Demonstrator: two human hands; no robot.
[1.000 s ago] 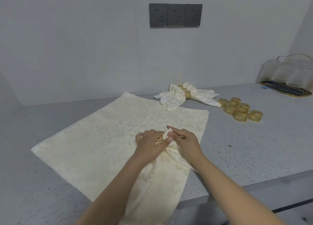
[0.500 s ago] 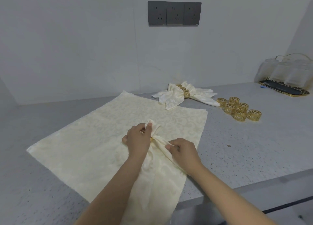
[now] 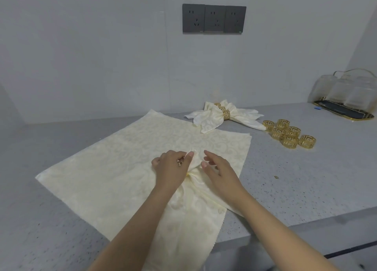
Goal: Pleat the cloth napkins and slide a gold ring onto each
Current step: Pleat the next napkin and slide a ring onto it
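Note:
A cream gathered napkin point(image 3: 193, 209) lies on a stack of flat cream napkins point(image 3: 98, 168) and hangs over the counter's front edge. My left hand point(image 3: 172, 168) grips a gold ring point(image 3: 180, 163) around the napkin's bunched end, mostly hidden under my fingers, with my thumb on the cloth tip poking out. My right hand point(image 3: 221, 173) hovers just right of that tip, fingers relaxed and holding nothing. Finished ringed napkins point(image 3: 212, 118) lie at the back. Several loose gold rings point(image 3: 289, 135) sit to the right.
The grey speckled counter point(image 3: 285, 179) has its front edge close to me at the lower right. A dark gold-rimmed tray point(image 3: 344, 111) with upturned glasses stands at the far right. Wall sockets point(image 3: 214, 19) are on the back wall.
My left hand slid the ring farther along the gathered napkin, away from me. My right hand let go of the cloth behind the ring and came up beside the tip.

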